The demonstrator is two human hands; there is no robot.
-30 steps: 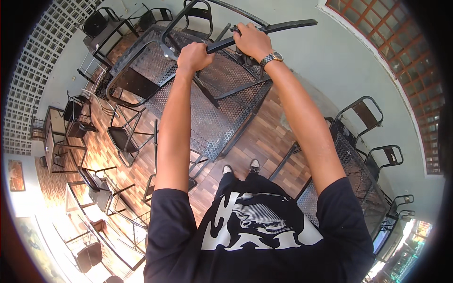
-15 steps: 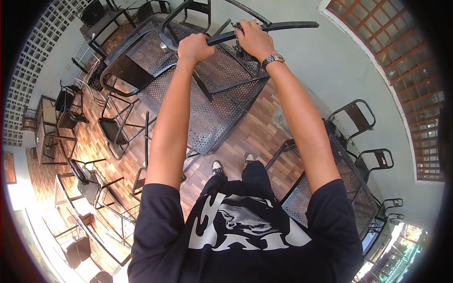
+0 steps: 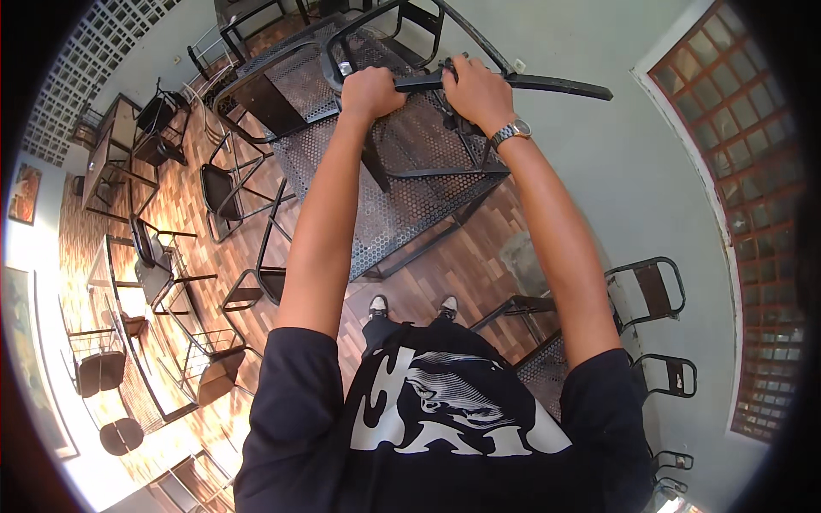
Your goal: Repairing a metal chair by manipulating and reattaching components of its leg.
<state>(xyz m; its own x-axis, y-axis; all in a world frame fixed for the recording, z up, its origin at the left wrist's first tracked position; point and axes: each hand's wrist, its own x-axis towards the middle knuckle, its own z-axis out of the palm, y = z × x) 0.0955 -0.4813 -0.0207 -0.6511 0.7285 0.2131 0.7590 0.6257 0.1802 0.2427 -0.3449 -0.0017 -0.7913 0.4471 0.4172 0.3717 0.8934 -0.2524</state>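
Observation:
Both my hands are closed around a black metal chair frame (image 3: 419, 83) at the top of the view. My left hand (image 3: 373, 92) wraps one end of a dark bar. Farther along the same bar, my right hand (image 3: 479, 94) is clenched, with a watch (image 3: 513, 130) on its wrist. The bar runs on past my right hand toward the wall. Beneath the frame is a perforated metal table (image 3: 385, 227). A brown-backed chair (image 3: 272, 101) lies at the table's left; whether its tubes belong to the held frame, I cannot tell.
Several dark folding chairs stand left on the wooden floor (image 3: 256, 299), one seat (image 3: 221, 190) near the table. At right, a chair (image 3: 654, 291) stands by the grey wall (image 3: 590, 171), beside another mesh table (image 3: 543, 372). A brown grid window (image 3: 718, 171) is set in that wall.
The view has turned, so the room's furniture sits differently in the picture. Both hands keep their hold on the chair frame and appear slightly farther right and lower.

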